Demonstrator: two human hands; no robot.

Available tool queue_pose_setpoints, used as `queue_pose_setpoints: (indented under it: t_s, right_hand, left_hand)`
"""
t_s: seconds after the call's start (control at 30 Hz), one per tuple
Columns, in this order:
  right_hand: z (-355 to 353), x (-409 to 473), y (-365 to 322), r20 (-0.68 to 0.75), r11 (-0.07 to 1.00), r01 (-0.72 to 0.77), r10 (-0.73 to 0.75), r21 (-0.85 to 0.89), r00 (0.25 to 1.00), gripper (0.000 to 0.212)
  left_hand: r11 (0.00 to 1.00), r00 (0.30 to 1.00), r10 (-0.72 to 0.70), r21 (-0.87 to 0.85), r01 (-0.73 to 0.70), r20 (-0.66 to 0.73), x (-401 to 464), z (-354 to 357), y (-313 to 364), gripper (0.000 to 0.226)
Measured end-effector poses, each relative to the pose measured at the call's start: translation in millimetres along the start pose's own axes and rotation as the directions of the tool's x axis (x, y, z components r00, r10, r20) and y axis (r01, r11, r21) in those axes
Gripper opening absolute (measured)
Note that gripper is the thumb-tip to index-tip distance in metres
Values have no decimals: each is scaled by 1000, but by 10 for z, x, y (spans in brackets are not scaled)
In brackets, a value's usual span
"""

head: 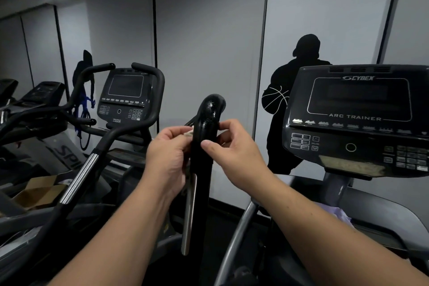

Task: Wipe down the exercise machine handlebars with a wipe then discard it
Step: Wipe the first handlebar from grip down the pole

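Position: both hands are on the upright black handlebar point(205, 146) of the machine, just below its curved top.

Left hand point(166, 155): fingers curled, pinching the wipe point(188, 134) against the left side of the bar. Only a small pale edge of the wipe shows between fingers and bar; the rest is hidden.

Right hand point(234, 148): thumb across the front of the bar, fingers curled round behind it. Whether it also holds part of the wipe behind the bar cannot be told.

Surface: the top bend of the handlebar shines as if wet; the stretch under and below the hands looks dull. Judged: the wiping is under way and the lower grip is not yet done.

Risks:
- The wipe is held by little more than a pinch. A pull down the bar may slide it out of the fingers and drop it into the dark gap at the machine's base.
- If the wipe bunches on one side, the back of the bar goes unwiped.
- The steel contact strip point(189, 211) lower on the bar has an edge that may snag or tear the wipe.
- No bin is in view for the discard step.

Containers: an open cardboard box point(37, 193) lies at lower left on the floor; its contents cannot be made out.
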State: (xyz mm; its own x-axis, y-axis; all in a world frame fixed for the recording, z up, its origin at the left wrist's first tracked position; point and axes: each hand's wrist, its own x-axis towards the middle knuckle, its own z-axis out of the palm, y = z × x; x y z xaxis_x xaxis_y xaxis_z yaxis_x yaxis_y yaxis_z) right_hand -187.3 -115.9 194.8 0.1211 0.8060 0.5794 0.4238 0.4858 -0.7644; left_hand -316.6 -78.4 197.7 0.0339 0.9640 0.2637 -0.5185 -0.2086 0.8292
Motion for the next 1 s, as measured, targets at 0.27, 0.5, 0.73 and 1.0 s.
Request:
queue_pose_setpoints:
  t_s: [0.27, 0.5, 0.73, 1.0]
  right_hand:
    - [35, -6, 48, -1, 998, 12, -12, 60, 1000, 27]
    - [57, -5, 98, -2, 997, 8, -8, 82, 1000, 31]
    - [75, -19, 110, -2, 994, 10, -10, 109, 1000, 29]
    - [63, -32, 101, 6, 998, 14, -15, 69, 1000, 30]
  left_hand:
    - [996, 998, 46, 81, -49, 41, -60, -51, 19, 17]
    - [968, 979, 199, 150, -203, 42, -35, -96, 20, 17]
    - [857, 916, 396, 334, -393, 62, -7, 75, 162, 17]
    - [750, 879, 453, 469, -466, 150, -42, 66, 161, 8]
